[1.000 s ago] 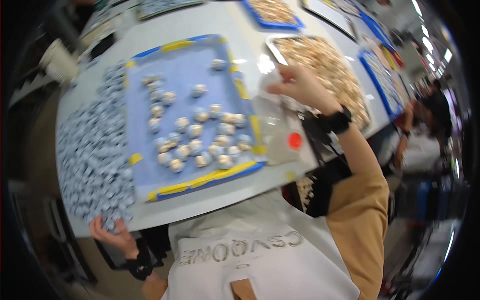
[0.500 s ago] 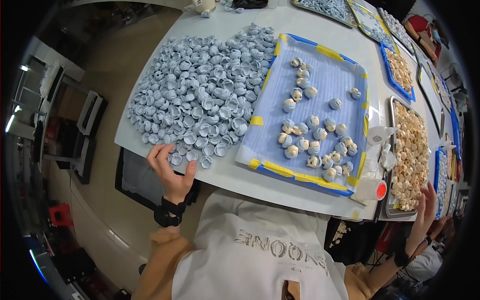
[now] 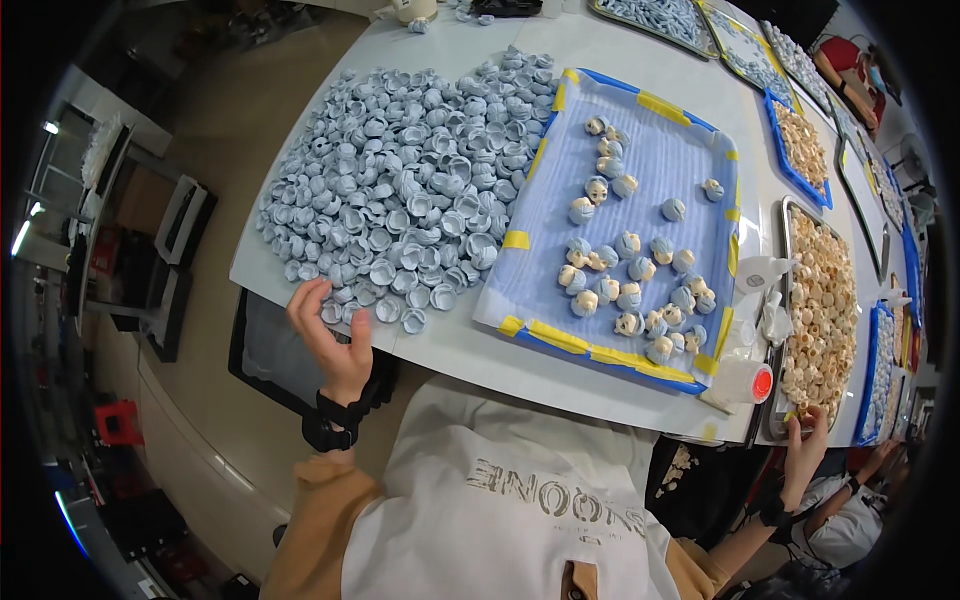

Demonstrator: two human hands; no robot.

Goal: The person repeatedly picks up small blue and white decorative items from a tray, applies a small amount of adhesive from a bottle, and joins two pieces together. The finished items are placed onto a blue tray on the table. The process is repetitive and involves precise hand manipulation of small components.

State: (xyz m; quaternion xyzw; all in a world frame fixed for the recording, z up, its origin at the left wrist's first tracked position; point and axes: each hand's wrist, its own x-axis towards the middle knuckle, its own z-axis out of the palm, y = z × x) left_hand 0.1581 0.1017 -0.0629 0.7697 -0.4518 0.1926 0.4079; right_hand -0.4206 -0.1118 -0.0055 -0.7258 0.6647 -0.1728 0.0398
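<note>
- The left hand (image 3: pixel 335 335) is at the near edge of the white surface (image 3: pixel 455 345); its fingers (image 3: pixel 305 300) are spread and bent, and they hold nothing; the fingertips are just beside the nearest little blue caps.
- The right hand (image 3: pixel 808 445) is at the near right corner, by the edge of the metal tray of tan pieces (image 3: pixel 822 300); its fingers are loosely open and seem to touch the tray's rim; I cannot tell if they grip it.
- A bare strip of surface runs along the near edge, between the two hands.
- The big pile of blue caps (image 3: pixel 410 200) covers the left part of the surface, from near the left hand to the far side.
- The blue tray with yellow tape (image 3: pixel 625 215) lies to the right of the pile; its long side goes from near to far; small blue-topped doll heads (image 3: pixel 625 270) sit in it, mostly in the near half.
- A white bottle with a red cap (image 3: pixel 745 380) lies at the tray's near right corner.
- More trays (image 3: pixel 800 150) line the far right side.
</note>
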